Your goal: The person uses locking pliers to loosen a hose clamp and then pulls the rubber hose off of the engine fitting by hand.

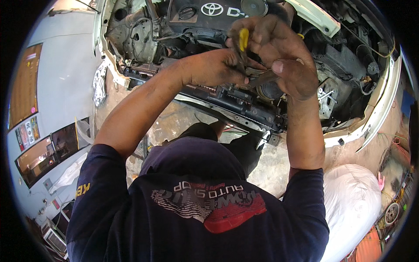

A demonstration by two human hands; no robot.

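Both my hands are raised over the front of a car's engine bay, close together. My left hand (216,69) is closed round a dark tool with a yellow end (243,40) that points up between the hands; its kind is unclear. In my right hand (286,59), the thumb presses on a dark, flat strip-like piece (264,78) that reaches across to the left fingertips. What the right hand's other fingers hold, if anything, is hidden. Below the hands runs the black radiator top (244,107), with the engine cover (205,15) beyond it.
White bodywork (371,124) curves round the engine bay. A white-covered bulky thing (351,205) stands at the lower right, near an orange object (369,246) and a wheel-like part (392,214). A wall with a framed board (26,87) is at the left.
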